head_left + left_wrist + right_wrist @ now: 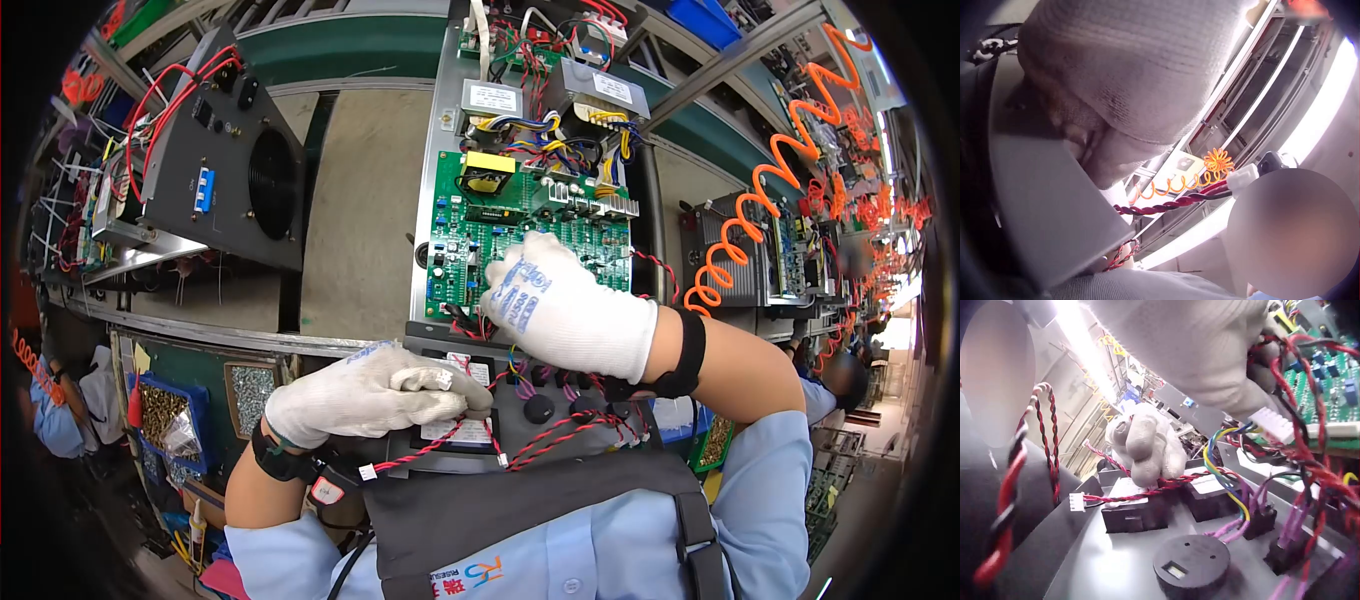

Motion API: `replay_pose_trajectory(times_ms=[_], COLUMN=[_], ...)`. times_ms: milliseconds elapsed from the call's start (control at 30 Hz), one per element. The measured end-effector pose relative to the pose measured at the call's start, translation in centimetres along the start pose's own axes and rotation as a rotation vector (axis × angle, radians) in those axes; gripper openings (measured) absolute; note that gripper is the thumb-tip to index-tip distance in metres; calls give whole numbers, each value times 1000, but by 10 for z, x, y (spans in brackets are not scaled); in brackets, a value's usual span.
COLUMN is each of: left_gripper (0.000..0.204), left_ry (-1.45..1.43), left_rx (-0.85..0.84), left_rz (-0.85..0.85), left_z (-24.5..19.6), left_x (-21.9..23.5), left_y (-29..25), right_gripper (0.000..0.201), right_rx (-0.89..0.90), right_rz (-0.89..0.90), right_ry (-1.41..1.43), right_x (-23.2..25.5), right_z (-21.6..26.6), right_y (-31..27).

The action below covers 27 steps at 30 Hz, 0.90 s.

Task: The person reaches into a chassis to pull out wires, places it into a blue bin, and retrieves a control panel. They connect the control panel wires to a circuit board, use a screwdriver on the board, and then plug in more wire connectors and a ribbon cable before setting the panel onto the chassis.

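My white-gloved right hand [535, 300] is low over the green circuit board [590, 240], its fingers curled at the near edge. In the right wrist view a twisted red-black wire [1275, 369] runs into its curled fingers; the fingertips are hidden. A white multi-pin connector [1272, 425] hangs just below that hand. My gloved left hand [375, 395] rests over the grey panel [510, 410], fingers bent and pinching twisted red-black wires [1138, 495]. One of these wires ends in a loose white connector [367, 472]. Round black knob-like parts [538, 408] sit on the panel.
Transformers [492, 100] and wiring fill the chassis beyond the board. A dark grey unit with a fan [270, 180] stands left, and an orange coiled hose [760, 200] hangs at right. Bins of small hardware [165, 420] lie at the near left.
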<state>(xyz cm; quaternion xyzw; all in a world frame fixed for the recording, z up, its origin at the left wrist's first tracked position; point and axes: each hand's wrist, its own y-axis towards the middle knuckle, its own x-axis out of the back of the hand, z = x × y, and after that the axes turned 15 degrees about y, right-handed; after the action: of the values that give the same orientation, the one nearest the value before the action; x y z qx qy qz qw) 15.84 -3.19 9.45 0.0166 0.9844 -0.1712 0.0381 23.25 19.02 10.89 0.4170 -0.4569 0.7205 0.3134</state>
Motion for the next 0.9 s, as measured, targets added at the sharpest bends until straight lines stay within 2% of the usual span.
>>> replay_pose_trajectory(times_ms=[67, 133, 167, 267, 300, 400, 433, 467, 500, 533, 567, 600, 667, 733, 767, 800, 867, 900], left_gripper=[37, 32, 30, 30, 30, 30, 27, 25, 24, 25, 25, 26, 27, 28, 28, 28, 29, 29], left_ry=[-23, 84, 136, -77, -29, 92, 103, 118, 42, 104, 78, 50, -9, 19, 75, 130, 292, 365], left_rx=[-18, 19, 38, 33, 54, 63, 46, 27, 70, 44, 11, -21, 11, 34, 38, 43, 6, -46], left_rz=[0, 45, 66, 14, 14, -4, -20, -35, -24, -21, -33, -48, -72, -100, -113, -125, -58, -48], left_z=[-2, -7, -8, -1, -1, -6, -8, -10, -16, -14, -6, 1, -3, -10, -16, -22, -29, -25], left_x=[0, 7, 9, 3, 2, 2, -1, -2, -2, -1, -1, -1, -2, -2, -1, -1, 0, -1], left_y=[2, 4, 5, 2, 2, 4, 4, 4, 2, 2, 1, 1, 1, 3, 8, 14, 27, 35], right_gripper=[8, 6, 5, 4, 7, 15, 23, 29, 30, 30, 28, 26, 22, 25, 30, 32, 24, 22], right_rx=[39, 93, 138, 69, 73, -12, -144, -231, -198, -154, 15, -2, -71, 24, -23, -64, -161, -103], right_rz=[-14, -48, -110, -99, -148, -161, -44, 43, -81, -203, -487, -579, -439, -294, -205, -185, -8, -65], right_ry=[-23, -67, 3, 35, 89, 149, 181, 383, 608, 826, 1014, 993, 1073, 980, 832, 477, 254, 325], right_x=[4, 10, 3, -1, -6, -12, 1, 11, 19, 25, 21, 28, 44, 31, 19, 7, -5, -12], right_z=[2, 3, -3, -2, -6, -11, -9, -18, -23, -29, -39, -46, -40, -30, -24, -17, -9, -11], right_y=[2, 1, 2, 5, 4, 3, 1, -2, -12, -25, -33, -46, -84, -103, -106, -109, -106, -107])
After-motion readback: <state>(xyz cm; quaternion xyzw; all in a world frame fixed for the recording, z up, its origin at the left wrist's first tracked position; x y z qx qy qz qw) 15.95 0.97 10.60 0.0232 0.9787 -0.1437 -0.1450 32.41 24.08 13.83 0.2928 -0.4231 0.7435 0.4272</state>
